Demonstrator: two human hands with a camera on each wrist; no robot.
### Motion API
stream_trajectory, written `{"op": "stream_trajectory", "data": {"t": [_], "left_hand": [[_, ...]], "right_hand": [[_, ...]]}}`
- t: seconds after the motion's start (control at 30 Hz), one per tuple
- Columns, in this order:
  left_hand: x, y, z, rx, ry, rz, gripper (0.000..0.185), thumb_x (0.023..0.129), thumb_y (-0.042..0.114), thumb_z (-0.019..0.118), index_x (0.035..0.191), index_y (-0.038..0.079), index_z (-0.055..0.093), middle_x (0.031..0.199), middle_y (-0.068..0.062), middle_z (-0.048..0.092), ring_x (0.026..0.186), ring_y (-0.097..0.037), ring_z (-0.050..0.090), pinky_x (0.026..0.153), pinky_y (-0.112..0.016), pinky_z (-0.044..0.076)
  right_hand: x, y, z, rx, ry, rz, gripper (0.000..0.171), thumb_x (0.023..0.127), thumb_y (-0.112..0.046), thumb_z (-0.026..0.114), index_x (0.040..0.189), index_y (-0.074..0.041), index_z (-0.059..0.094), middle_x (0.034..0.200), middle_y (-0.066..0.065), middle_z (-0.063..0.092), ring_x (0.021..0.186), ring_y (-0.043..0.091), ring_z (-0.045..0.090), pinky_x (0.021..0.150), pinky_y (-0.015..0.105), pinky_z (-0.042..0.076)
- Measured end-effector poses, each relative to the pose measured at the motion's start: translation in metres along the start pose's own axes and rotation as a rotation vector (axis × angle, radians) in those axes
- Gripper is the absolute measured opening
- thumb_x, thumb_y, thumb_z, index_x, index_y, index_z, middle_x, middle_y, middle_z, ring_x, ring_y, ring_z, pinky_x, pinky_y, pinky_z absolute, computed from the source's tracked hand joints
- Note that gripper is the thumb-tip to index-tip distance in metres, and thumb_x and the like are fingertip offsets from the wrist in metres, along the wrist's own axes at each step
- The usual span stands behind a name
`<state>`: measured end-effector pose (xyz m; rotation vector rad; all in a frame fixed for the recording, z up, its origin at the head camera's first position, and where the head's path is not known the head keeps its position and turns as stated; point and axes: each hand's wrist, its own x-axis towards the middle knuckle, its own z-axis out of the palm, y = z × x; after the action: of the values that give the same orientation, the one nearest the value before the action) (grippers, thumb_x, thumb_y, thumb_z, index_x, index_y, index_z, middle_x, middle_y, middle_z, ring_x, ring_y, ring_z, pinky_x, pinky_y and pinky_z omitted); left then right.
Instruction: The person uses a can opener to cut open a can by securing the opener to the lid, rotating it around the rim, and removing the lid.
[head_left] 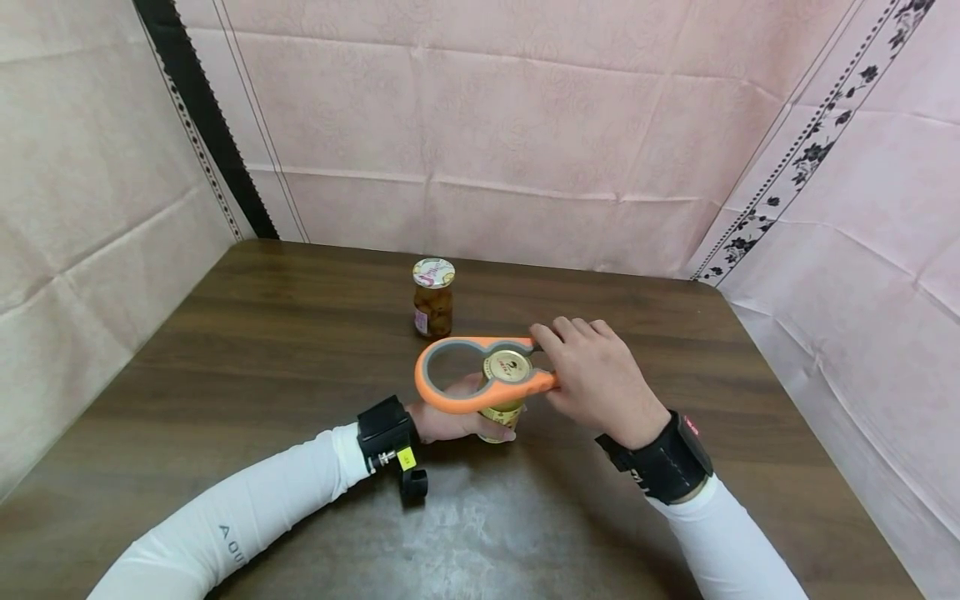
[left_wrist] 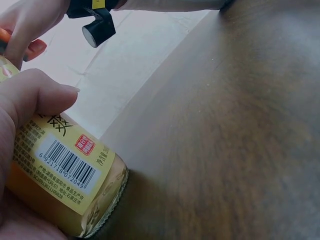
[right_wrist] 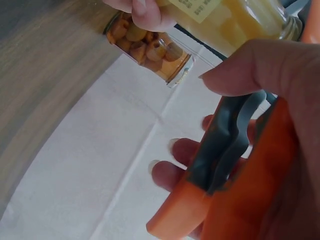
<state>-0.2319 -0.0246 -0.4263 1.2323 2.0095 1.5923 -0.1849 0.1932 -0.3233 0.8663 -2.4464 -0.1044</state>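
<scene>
Yellow-labelled jar (left_wrist: pixel 70 170): Alignment Stage

Position: near the middle of the surface (head_left: pixel 300 375), nearer the person than the brown jar (head_left: pixel 432 304). Left grip (head_left: pixel 450 421) is clamped round the jar body; right grip (head_left: pixel 596 375) is clamped on the orange opener (head_left: pixel 510 390), seen encircling the lid (head_left: pixel 507 365). Contact cannot be confirmed. Present step appears to be seating; next move likely calls for squeezing evenly.

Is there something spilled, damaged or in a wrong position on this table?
Nothing stands out. The far jar stands closed and upright; the left hand grips the yellow jar, while the right hand holds the orange opener at its lid. No spill or breakage shows.
</scene>
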Motion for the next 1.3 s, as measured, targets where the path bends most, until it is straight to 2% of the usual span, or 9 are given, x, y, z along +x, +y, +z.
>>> {"op": "stream_trajectory", "data": {"t": [0.17, 0.4, 0.53, 0.7, 0.83, 0.9, 1.1, 1.3], "left_hand": [[0.001, -0.001, 0.000, 0.023, -0.001, -0.008, 0.108, 0.078, 0.012, 0.086, 0.161, 0.032, 0.020, 0.165, 0.016, 0.027, 0.151, -0.009, 0.027, 0.120, -0.027, 0.031], [0.001, 0.001, 0.002, 0.047, -0.020, -0.046, 0.105, 0.081, 0.010, 0.084, 0.161, 0.033, 0.021, 0.163, 0.020, 0.029, 0.148, -0.005, 0.029, 0.120, -0.032, 0.032], [0.001, 0.002, 0.004, -0.019, -0.018, -0.050, 0.104, 0.080, 0.007, 0.084, 0.161, 0.030, 0.023, 0.160, 0.014, 0.036, 0.144, -0.008, 0.037, 0.119, -0.032, 0.035], [0.000, 0.001, 0.007, -0.126, -0.027, -0.076, 0.086, 0.082, 0.002, 0.082, 0.155, 0.023, 0.041, 0.148, 0.001, 0.052, 0.130, -0.022, 0.052, 0.109, -0.032, 0.045], [0.001, 0.000, 0.009, -0.165, -0.039, -0.091, 0.080, 0.082, -0.002, 0.080, 0.151, 0.022, 0.048, 0.148, 0.000, 0.053, 0.133, -0.028, 0.051, 0.110, -0.034, 0.045], [0.000, 0.001, 0.009, -0.166, -0.040, -0.097, 0.079, 0.082, -0.002, 0.080, 0.150, 0.022, 0.049, 0.148, 0.000, 0.053, 0.134, -0.027, 0.051, 0.111, -0.034, 0.043], [-0.001, 0.000, 0.010, -0.137, 0.001, -0.129, 0.071, 0.081, 0.003, 0.082, 0.144, 0.016, 0.052, 0.139, -0.005, 0.059, 0.122, -0.019, 0.056, 0.109, -0.033, 0.046], [-0.003, -0.002, 0.009, -0.139, 0.007, -0.156, 0.067, 0.083, 0.006, 0.081, 0.143, 0.013, 0.051, 0.137, -0.011, 0.060, 0.118, -0.015, 0.057, 0.106, -0.032, 0.046]], "right_hand": [[-0.001, -0.001, -0.001, -0.006, -0.024, 0.020, 0.042, 0.071, -0.013, 0.077, 0.110, -0.008, 0.061, 0.088, 0.006, 0.064, 0.083, 0.027, 0.064, 0.079, 0.041, 0.051], [-0.002, -0.003, 0.000, -0.020, -0.021, 0.020, 0.033, 0.069, -0.010, 0.072, 0.100, -0.009, 0.060, 0.080, 0.003, 0.059, 0.072, 0.024, 0.060, 0.066, 0.036, 0.046], [-0.003, -0.004, -0.001, -0.043, -0.019, 0.020, 0.030, 0.070, -0.013, 0.073, 0.096, -0.009, 0.060, 0.076, 0.003, 0.059, 0.066, 0.022, 0.058, 0.058, 0.032, 0.042], [-0.005, -0.008, -0.005, -0.074, -0.027, 0.025, 0.030, 0.072, -0.018, 0.078, 0.094, -0.008, 0.060, 0.072, 0.003, 0.058, 0.062, 0.021, 0.059, 0.055, 0.032, 0.043], [-0.006, -0.013, -0.009, -0.093, -0.041, 0.044, 0.034, 0.074, -0.022, 0.082, 0.095, -0.007, 0.061, 0.073, 0.004, 0.060, 0.062, 0.021, 0.060, 0.055, 0.032, 0.045], [-0.007, -0.016, -0.010, -0.113, -0.038, 0.056, 0.034, 0.073, -0.023, 0.082, 0.095, -0.006, 0.061, 0.071, 0.004, 0.059, 0.061, 0.021, 0.060, 0.053, 0.031, 0.044], [-0.011, -0.026, -0.013, -0.189, 0.015, 0.072, 0.036, 0.073, -0.026, 0.083, 0.086, -0.005, 0.057, 0.066, 0.003, 0.054, 0.056, 0.019, 0.055, 0.049, 0.027, 0.038], [-0.012, -0.032, -0.014, -0.212, 0.033, 0.084, 0.037, 0.076, -0.027, 0.085, 0.086, -0.003, 0.057, 0.068, 0.006, 0.057, 0.058, 0.020, 0.056, 0.049, 0.027, 0.040]]}}
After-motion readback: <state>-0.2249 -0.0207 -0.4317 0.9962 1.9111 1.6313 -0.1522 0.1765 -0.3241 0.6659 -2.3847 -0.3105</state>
